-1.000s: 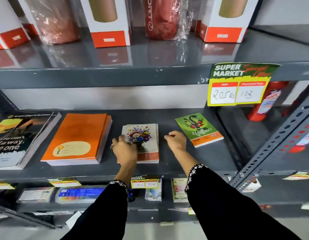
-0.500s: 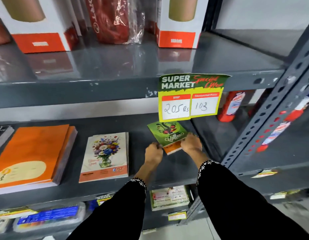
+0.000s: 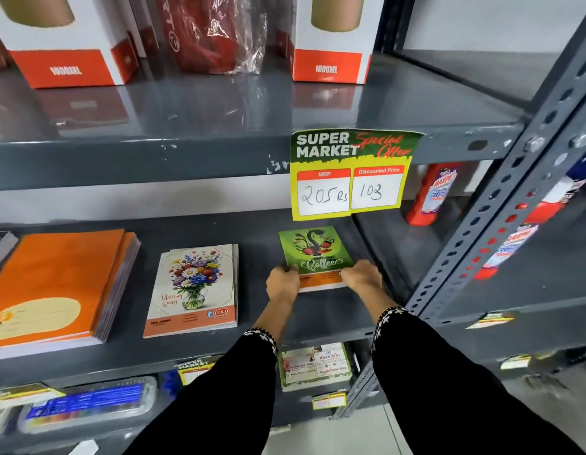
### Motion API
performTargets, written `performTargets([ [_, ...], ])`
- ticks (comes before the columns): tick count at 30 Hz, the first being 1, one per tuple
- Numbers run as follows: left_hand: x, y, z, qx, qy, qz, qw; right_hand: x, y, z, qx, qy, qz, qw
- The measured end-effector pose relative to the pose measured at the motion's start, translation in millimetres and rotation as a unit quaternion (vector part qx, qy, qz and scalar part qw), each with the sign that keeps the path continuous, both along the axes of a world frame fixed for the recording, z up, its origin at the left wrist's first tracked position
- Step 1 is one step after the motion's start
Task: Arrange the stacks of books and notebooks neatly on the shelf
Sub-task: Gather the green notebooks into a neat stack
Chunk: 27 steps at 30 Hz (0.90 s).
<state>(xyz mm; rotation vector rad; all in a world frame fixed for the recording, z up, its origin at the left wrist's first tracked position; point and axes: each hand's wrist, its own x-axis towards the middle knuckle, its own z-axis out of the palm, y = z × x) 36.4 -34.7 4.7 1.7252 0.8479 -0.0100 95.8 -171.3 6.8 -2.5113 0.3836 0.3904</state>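
Head view. Grey painted metal shelf (image 3: 285, 326), glossy and scuffed at the front edge. Three flat stacks of paper notebooks lie on it: thick orange stack (image 3: 58, 287) at 9 o'clock, floral-cover stack (image 3: 193, 290) beside it, small green "Coffee" stack (image 3: 314, 254) at centre-right, directly under the yellow price tag (image 3: 350, 175). Left hand (image 3: 282, 281) and right hand (image 3: 362, 274), one either side, fingers curled, press against the green stack's near corners. Black embroidered cuffs on both sleeves. Versus half a second ago: green stack sits squarer to the shelf edge, less rotated; hands remain on it.
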Motion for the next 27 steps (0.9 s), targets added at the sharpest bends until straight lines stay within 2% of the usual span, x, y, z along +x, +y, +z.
performTargets([
  [5,-13.5,8.2,8.2,0.016,-0.038,0.015,0.999,-24.5,4.2,3.3,0.077,-0.018,-0.073,0.994],
  [8,-26.7,27.1,22.1,0.063,-0.067,0.032,0.995,-43.1,23.2,8.5,0.126,-0.042,-0.095,0.987],
  [14,-77.2,108.5,26.1,0.161,-0.084,0.057,0.982,-91.7,104.2,21.9,0.178,-0.096,-0.048,0.978],
  [20,-129.7,190.7,19.7,0.210,-0.044,0.067,0.974,-138.2,183.1,16.3,0.155,-0.096,0.001,0.983],
  [27,-152.8,216.1,1.9,0.188,-0.027,0.017,0.982,-161.5,203.2,7.2,0.082,-0.124,0.051,0.988],
])
